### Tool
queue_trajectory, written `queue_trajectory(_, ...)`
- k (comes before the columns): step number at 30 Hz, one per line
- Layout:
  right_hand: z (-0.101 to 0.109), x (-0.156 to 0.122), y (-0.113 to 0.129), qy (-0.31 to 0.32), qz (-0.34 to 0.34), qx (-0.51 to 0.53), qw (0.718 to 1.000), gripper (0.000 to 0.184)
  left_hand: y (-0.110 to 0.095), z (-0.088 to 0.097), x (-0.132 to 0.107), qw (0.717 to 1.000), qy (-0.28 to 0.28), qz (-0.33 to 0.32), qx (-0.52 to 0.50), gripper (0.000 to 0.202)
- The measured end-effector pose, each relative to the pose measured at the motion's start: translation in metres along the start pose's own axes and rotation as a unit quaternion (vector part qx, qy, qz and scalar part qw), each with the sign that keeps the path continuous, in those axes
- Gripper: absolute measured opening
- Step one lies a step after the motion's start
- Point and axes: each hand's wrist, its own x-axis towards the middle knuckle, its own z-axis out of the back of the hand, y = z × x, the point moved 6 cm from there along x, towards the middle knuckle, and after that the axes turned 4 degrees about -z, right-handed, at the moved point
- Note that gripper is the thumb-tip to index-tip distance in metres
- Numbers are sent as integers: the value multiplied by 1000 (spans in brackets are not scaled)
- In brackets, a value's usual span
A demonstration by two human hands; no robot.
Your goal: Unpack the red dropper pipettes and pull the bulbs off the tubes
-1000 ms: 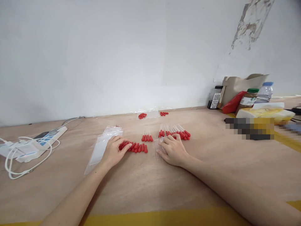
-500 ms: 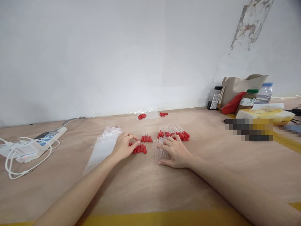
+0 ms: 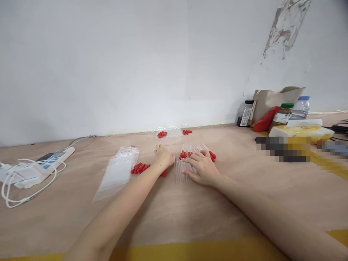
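Note:
My left hand (image 3: 164, 156) reaches over the middle of the table, back of the hand up. Its fingers curl downward and their tips are hidden, as is the small group of red-bulbed droppers beneath. A row of red rubber bulbs (image 3: 140, 168) lies beside that forearm, and one bulb (image 3: 164, 173) shows to its right. My right hand (image 3: 203, 168) is open, fingers spread over a row of clear dropper tubes (image 3: 179, 172). Just behind it, a bunch of droppers with red bulbs (image 3: 212, 156) is partly covered by the fingers.
Clear plastic bags (image 3: 115, 174) lie at left, near a power strip (image 3: 61, 159) with white cables. Against the wall are a bag with red bulbs (image 3: 162, 134) and more bulbs (image 3: 187, 132). Bottles, a jar (image 3: 282, 115), a beige bag (image 3: 272, 101) and a tissue pack (image 3: 301, 132) stand right.
My left hand has moved right, from the loose bulbs to over the small dropper group, uncovering bulbs on the left. The right hand stays over the tubes. The view has shifted slightly.

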Motion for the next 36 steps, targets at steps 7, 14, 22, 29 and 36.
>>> queue_trajectory(7, 14, 10, -35, -87, -121, -13, 989, 30, -7, 11, 7, 1000, -24, -4, -11, 23)
queue_trajectory(14, 16, -11, -29, -167, -98, 25, 981, 34, 0, 50, -41, 986, -42, -149, -64, 17)
queue_trajectory(22, 3, -18, 17, -50, 54, 8, 997, 35, 16, 48, -112, 927, -181, -306, -118, 11)
queue_trajectory(29, -10, -19, 26, -35, 69, -6, 997, 25, 9, 42, -113, 904, -172, -340, -194, 9)
queue_trajectory(36, -13, -19, 27, -2, 73, -2, 997, 23, 7, 37, -114, 904, -173, -345, -184, 15)
